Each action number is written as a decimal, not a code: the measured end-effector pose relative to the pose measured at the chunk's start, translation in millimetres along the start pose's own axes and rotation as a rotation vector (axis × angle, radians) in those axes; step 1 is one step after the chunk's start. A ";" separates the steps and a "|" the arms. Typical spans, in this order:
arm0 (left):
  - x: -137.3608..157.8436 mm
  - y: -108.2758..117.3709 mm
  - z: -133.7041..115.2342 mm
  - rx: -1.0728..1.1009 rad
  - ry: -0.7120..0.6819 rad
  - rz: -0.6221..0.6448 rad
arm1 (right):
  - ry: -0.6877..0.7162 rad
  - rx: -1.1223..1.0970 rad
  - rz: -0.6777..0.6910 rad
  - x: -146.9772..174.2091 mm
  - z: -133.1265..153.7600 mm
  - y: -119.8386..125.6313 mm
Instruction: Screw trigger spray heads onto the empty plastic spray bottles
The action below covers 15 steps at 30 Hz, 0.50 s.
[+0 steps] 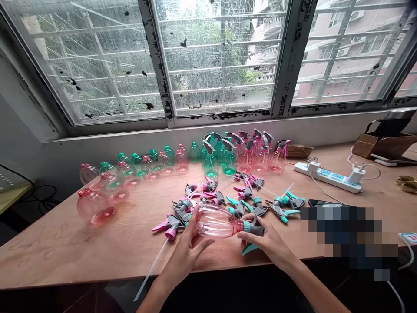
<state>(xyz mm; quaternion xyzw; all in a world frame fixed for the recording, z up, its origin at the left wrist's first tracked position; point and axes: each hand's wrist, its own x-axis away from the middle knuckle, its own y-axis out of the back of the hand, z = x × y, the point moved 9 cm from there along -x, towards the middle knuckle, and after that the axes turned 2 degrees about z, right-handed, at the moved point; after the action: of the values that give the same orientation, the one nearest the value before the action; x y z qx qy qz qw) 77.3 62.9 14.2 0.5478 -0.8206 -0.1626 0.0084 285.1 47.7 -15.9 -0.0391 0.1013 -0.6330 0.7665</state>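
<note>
A clear pink spray bottle (216, 221) lies sideways in the air between my hands, just above the table's front edge. My left hand (192, 239) is wrapped round its base end. At the neck, my right hand (262, 237) grips a grey and teal trigger sprayer head (252, 228), which sits against the bottle's mouth; how far it is screwed on I cannot tell. Just beyond my hands lies a loose pile of spray heads, some with pink triggers (162, 224) and others with teal ones (291, 213). One thin dip tube (151, 269) sticks out over the table's edge.
Open-necked pink bottles (94, 206) and green bottles (110, 167) stand in rows at the left. Bottles fitted with sprayers (249, 158) stand at the back middle. On the right are a white power strip (329, 177) with cables, a dark phone-like object (332, 203) and a brown case (381, 139).
</note>
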 end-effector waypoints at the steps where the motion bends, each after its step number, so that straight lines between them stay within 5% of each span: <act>1: 0.7 -0.3 0.1 0.020 -0.011 -0.001 | 0.000 0.002 -0.002 -0.5 0.3 0.1; 7: 1.8 -0.1 7.8 0.204 0.034 0.005 | -0.023 0.050 0.026 -0.3 4.5 -3.5; 15: 6.2 -4.8 -1.2 0.094 0.011 0.084 | 0.006 -0.096 -0.020 -0.7 3.5 5.3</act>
<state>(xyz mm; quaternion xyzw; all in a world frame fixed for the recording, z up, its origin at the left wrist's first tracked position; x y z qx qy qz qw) 79.4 55.3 13.0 0.5135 -0.8496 -0.1203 -0.0058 290.8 49.1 -13.4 -0.0747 0.1334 -0.6351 0.7571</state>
